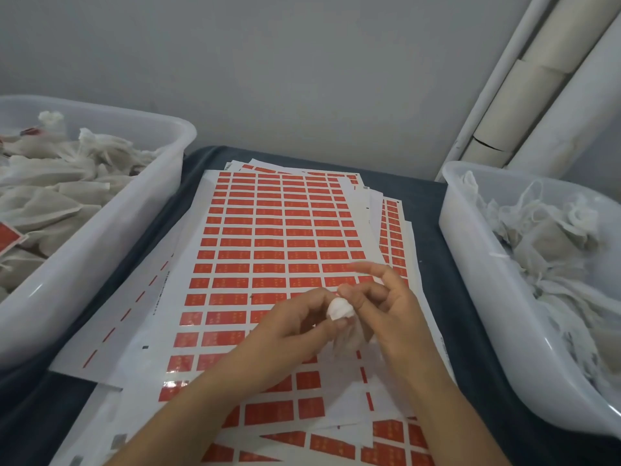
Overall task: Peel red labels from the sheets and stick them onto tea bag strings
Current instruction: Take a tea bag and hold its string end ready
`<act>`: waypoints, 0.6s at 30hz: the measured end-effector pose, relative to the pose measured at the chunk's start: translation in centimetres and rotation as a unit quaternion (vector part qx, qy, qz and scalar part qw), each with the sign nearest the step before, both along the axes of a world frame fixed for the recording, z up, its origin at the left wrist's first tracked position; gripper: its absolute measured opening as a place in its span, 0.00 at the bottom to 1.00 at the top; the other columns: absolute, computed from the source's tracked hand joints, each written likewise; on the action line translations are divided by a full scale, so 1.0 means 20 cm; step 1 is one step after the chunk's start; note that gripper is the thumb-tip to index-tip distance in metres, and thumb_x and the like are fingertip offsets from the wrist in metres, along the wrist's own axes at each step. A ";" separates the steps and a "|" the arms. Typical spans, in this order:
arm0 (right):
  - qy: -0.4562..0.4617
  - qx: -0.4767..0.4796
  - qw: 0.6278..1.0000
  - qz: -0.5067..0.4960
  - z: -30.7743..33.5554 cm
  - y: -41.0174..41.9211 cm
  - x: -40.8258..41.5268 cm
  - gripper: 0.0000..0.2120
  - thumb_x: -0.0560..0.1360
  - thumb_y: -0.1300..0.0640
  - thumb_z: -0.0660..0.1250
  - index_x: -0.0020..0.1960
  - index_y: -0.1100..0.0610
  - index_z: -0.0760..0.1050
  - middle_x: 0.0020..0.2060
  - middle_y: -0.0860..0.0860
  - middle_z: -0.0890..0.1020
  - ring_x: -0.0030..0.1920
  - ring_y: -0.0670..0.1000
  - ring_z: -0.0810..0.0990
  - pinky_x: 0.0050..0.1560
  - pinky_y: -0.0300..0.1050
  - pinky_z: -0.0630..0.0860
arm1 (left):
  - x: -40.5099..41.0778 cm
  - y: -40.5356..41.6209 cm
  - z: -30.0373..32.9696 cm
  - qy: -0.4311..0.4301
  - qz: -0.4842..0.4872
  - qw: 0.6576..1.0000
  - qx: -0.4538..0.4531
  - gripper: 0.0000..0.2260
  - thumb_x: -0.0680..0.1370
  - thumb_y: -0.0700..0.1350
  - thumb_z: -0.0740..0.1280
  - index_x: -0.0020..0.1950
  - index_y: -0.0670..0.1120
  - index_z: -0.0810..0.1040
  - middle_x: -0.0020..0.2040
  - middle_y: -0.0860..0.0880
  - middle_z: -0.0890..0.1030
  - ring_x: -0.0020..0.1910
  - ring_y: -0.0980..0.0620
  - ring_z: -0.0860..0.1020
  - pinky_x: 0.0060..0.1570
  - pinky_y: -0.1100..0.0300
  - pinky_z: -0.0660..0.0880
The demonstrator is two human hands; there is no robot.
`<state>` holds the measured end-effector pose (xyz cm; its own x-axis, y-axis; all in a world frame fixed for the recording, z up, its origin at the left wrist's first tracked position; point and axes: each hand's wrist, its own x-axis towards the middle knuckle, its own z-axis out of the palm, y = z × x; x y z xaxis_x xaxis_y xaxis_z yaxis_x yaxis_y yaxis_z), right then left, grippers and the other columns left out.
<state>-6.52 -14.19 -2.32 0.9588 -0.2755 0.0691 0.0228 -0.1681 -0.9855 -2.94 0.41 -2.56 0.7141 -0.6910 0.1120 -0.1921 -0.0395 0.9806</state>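
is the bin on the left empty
No, the left bin is piled with tea bags, a few showing red labels.

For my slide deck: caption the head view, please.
Both hands hold a tea bag above red label sheets, between two bins.

Sheets (268, 237) are paper, labels (268, 283) glossy red with glare near the bottom. Both bins (141, 210) look like milky translucent plastic, smooth. Tea bags (50, 196) are thin gauzy mesh. Table cover (433, 210) is dark matt cloth.
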 end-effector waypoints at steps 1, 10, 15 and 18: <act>0.005 -0.004 1.000 0.000 0.00 0.00 0.00 0.14 0.62 0.44 0.67 0.47 0.45 0.77 0.40 0.36 0.82 0.45 0.37 0.81 0.35 0.29 0.75 | 0.00 0.00 0.00 0.000 0.003 1.000 0.001 0.09 0.72 0.53 0.62 0.49 0.52 0.76 0.36 0.64 0.78 0.33 0.67 0.75 0.33 0.74 0.70; 0.057 0.007 0.996 0.066 0.02 -0.01 -0.02 0.07 0.64 0.43 0.67 0.41 0.37 0.80 0.42 0.34 0.82 0.47 0.34 0.78 0.36 0.24 0.73 | 0.02 0.00 -0.03 -0.020 0.074 0.997 0.018 0.11 0.70 0.57 0.61 0.47 0.54 0.76 0.35 0.64 0.78 0.35 0.66 0.76 0.32 0.74 0.70; 0.054 -0.010 0.995 0.079 0.03 -0.03 -0.02 0.10 0.63 0.47 0.69 0.45 0.42 0.79 0.45 0.33 0.81 0.49 0.34 0.77 0.37 0.25 0.73 | 0.01 0.00 -0.02 -0.042 0.086 0.995 0.010 0.14 0.69 0.58 0.60 0.49 0.54 0.75 0.38 0.65 0.78 0.39 0.66 0.77 0.35 0.73 0.72; 0.053 -0.029 0.997 0.051 0.03 -0.02 -0.03 0.09 0.63 0.46 0.68 0.43 0.42 0.79 0.43 0.32 0.81 0.48 0.32 0.77 0.37 0.23 0.72 | 0.00 -0.01 -0.03 -0.065 0.108 0.992 0.007 0.08 0.72 0.54 0.62 0.50 0.55 0.71 0.40 0.63 0.79 0.40 0.64 0.79 0.35 0.72 0.74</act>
